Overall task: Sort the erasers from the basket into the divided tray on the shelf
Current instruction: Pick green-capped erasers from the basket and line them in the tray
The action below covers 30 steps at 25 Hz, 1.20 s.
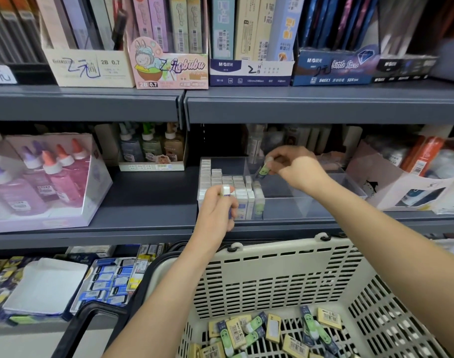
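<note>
Basket (pixel 285 275) below; hands (pixel 218 208) pinch erasers (pixel 262 171), seemingly.

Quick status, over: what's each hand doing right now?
Left hand gripping purple-sleeved eraser at divided tray. Right hand holding green eraser over tray. Basket not emptied. Nothing blocking.

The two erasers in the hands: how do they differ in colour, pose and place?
The eraser in the left hand has a purple-blue sleeve; the eraser in the right hand has a green one. The left one stands upright, the right one is tilted. The left one is at the tray's filled left compartment, the right one above the middle compartment. Both show a white end and sit in a fingertip grip.
</note>
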Each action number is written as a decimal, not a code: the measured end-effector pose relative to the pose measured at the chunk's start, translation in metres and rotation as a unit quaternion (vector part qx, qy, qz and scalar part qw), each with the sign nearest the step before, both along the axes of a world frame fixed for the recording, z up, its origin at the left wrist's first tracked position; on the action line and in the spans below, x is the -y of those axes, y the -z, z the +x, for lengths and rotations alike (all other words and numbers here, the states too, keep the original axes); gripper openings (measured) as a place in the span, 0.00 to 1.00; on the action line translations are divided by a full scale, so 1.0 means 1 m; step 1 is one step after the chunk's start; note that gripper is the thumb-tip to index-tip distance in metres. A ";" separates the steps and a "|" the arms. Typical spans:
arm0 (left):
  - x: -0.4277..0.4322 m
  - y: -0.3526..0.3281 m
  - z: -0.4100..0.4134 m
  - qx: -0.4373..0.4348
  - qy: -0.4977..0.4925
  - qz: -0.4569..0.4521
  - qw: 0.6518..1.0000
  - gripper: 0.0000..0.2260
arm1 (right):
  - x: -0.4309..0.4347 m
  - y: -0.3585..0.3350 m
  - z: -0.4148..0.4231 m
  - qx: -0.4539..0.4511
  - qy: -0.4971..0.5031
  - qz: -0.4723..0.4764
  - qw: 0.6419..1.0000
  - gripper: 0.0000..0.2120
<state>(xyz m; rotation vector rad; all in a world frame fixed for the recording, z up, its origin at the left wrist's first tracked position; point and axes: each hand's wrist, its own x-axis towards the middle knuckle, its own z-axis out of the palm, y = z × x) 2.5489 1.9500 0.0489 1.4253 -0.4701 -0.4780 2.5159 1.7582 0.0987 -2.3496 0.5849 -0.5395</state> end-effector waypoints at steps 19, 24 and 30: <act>0.005 0.006 -0.007 0.142 -0.032 0.039 0.989 0.11 | -0.052 -0.011 -0.030 -0.022 -0.145 -0.002 0.989 0.09; -0.003 0.003 -0.005 0.253 -0.112 0.070 0.959 0.12 | -0.037 -0.023 -0.041 0.017 -0.135 0.081 0.987 0.04; -0.017 0.009 0.019 0.188 -0.205 0.190 0.942 0.24 | 0.005 -0.009 -0.039 -0.007 -0.038 0.074 0.996 0.05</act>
